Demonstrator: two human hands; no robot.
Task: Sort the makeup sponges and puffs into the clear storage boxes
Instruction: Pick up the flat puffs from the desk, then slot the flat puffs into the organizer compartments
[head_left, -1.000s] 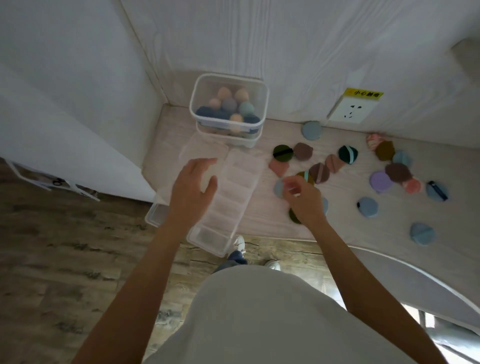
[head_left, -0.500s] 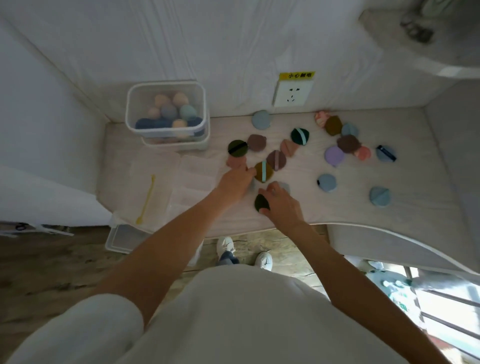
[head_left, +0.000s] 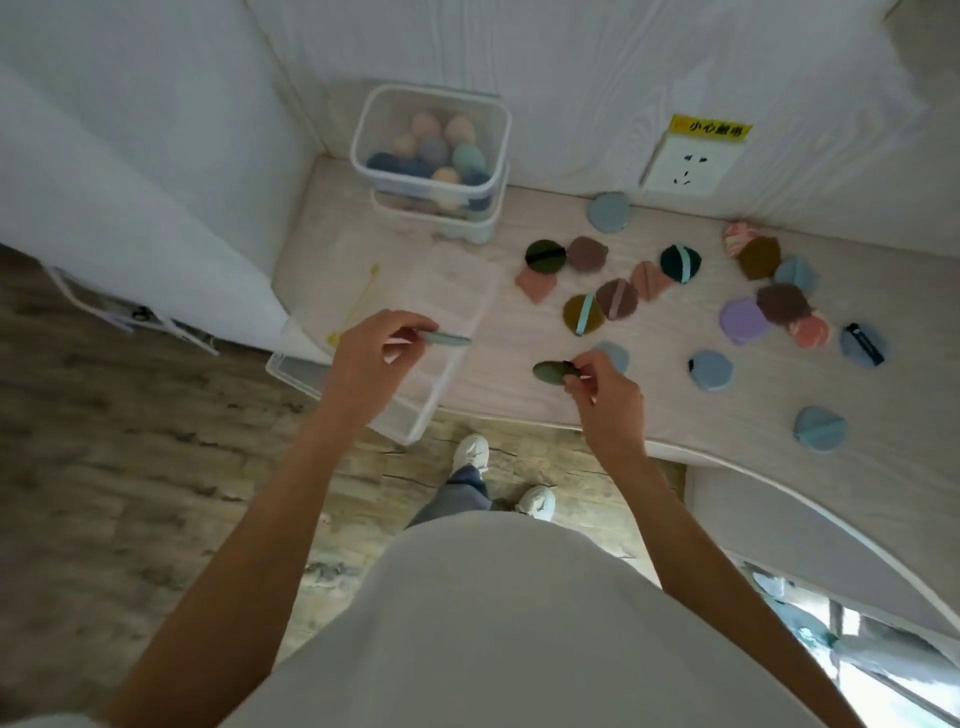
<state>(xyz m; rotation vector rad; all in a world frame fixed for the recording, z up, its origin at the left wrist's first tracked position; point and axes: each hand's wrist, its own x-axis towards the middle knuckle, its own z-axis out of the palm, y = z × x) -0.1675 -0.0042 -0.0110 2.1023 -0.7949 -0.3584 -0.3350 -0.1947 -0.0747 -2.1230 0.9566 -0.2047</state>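
L hand (head_left: 374, 353) pinches grey-green puff (head_left: 447, 340) edge-on directly over compartmented clear box (head_left: 441, 312) at frame centre-left, box long axis running lower-left to upper-right; R hand (head_left: 602, 387) pinches dark green puff (head_left: 553, 373) further right, so L nearer.

Two stacked boxes (head_left: 434, 171) holding sponges (head_left: 441, 150) stand at the desk (head_left: 675, 410) back left corner; a compartment box (head_left: 415, 364) overhangs its front left edge; puffs (head_left: 613, 299) lie scattered rightward.
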